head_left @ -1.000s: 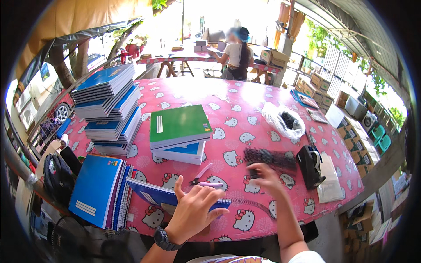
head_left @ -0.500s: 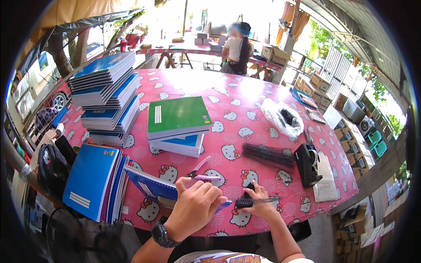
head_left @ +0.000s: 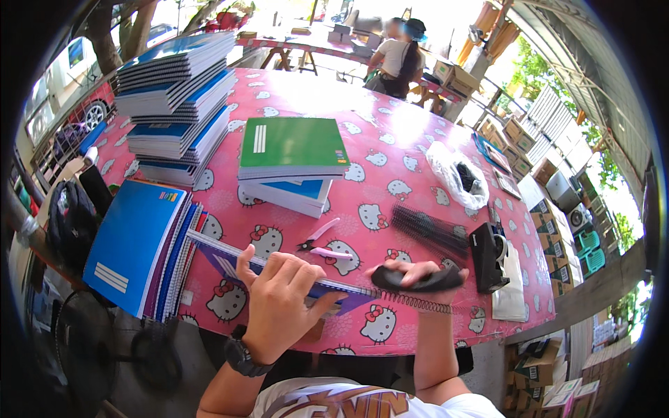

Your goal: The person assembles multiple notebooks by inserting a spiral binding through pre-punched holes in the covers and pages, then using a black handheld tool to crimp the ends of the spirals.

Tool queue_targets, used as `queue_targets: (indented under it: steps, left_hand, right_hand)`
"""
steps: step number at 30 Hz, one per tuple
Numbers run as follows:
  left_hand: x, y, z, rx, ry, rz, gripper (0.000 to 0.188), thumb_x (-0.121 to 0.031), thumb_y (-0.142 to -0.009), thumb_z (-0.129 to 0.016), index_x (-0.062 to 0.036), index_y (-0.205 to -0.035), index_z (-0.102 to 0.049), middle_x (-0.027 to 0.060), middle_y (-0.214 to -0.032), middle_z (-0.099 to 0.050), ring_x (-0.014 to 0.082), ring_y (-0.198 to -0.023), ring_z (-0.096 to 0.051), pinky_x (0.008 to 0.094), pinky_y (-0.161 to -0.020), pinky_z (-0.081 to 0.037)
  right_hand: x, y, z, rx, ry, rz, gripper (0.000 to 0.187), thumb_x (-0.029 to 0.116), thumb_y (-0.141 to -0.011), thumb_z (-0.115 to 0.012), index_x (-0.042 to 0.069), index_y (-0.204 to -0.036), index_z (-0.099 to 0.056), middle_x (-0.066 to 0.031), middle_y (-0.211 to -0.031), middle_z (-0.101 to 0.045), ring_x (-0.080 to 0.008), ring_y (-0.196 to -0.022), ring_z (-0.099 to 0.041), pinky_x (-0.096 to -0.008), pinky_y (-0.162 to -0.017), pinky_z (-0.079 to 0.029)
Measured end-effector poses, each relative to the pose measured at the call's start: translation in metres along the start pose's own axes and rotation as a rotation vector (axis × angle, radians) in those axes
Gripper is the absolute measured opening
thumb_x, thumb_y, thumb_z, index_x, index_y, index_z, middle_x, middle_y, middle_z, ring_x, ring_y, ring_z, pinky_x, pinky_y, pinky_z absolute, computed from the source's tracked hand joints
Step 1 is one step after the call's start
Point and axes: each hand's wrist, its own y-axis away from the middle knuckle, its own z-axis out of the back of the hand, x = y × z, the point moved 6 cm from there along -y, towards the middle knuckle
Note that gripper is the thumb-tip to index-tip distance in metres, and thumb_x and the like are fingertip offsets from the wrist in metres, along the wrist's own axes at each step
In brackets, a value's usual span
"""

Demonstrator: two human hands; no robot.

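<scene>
My left hand grips a blue notebook along its edge, fingers on top and thumb on the near side. The notebook is tilted on its edge near the table's front. A thin dark spiral coil runs out of the notebook's right end, across my right wrist. My right hand is closed around a long black object, whose kind I cannot make out. Pink-handled cutting pliers lie just beyond my left hand. Loose black spiral coils lie beyond my right hand.
Tall notebook stacks and leaning blue notebooks occupy the left. A green notebook tops a middle pile. A plastic bag, a black device and pale sheets lie right. A person stands beyond the table.
My right hand has lifted and turned, bringing the black object up across it. More coil now shows beyond the notebook's end. My left hand keeps its grip. The whole view has shifted.
</scene>
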Motion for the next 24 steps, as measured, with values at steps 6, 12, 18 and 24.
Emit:
queue_targets:
  steps: [6,12,18,24]
  left_hand:
    - [0.004,0.006,0.003,-0.041,0.06,0.022,0.03,-0.034,-0.063,-0.078,-0.0164,-0.079,-0.06,-0.0038,-0.077,-0.056,0.0154,-0.086,-0.055,0.052,-0.103,-0.015]
    - [0.014,0.005,0.01,-0.068,0.053,0.028,0.031,-0.035,-0.061,-0.079,-0.0165,-0.08,-0.062,-0.0048,-0.078,-0.057,0.0146,-0.086,-0.055,0.0553,-0.106,-0.01]
    - [0.023,0.009,0.012,-0.064,0.04,0.017,0.034,-0.037,-0.061,-0.078,-0.0163,-0.083,-0.063,-0.0047,-0.081,-0.057,0.0156,-0.09,-0.055,0.0624,-0.107,-0.003]
    - [0.028,0.008,0.021,-0.109,-0.002,0.061,0.035,-0.037,-0.063,-0.077,-0.0157,-0.086,-0.063,-0.0038,-0.084,-0.055,0.017,-0.094,-0.053,0.0643,-0.107,-0.003]
  right_hand:
    - [0.009,-0.014,-0.001,-0.002,0.387,-0.153,0.071,0.061,-0.07,-0.061,-0.002,-0.102,-0.067,-0.0229,-0.114,-0.058,-0.0338,-0.111,-0.053,-0.0404,-0.095,-0.038]
    - [0.014,-0.029,-0.008,0.013,0.434,-0.137,0.059,0.048,-0.077,-0.061,-0.006,-0.101,-0.066,-0.0261,-0.112,-0.058,-0.0347,-0.107,-0.055,-0.0398,-0.095,-0.039]
    - [0.0,-0.045,-0.007,0.11,1.105,-0.275,0.054,0.042,-0.086,-0.053,-0.008,-0.102,-0.065,-0.0242,-0.118,-0.056,-0.0306,-0.109,-0.055,-0.0376,-0.096,-0.039]
    - [0.009,-0.062,-0.008,0.025,1.168,-0.265,0.068,0.056,-0.074,-0.059,-0.006,-0.102,-0.065,-0.0171,-0.109,-0.063,-0.0272,-0.11,-0.053,-0.0411,-0.093,-0.04]
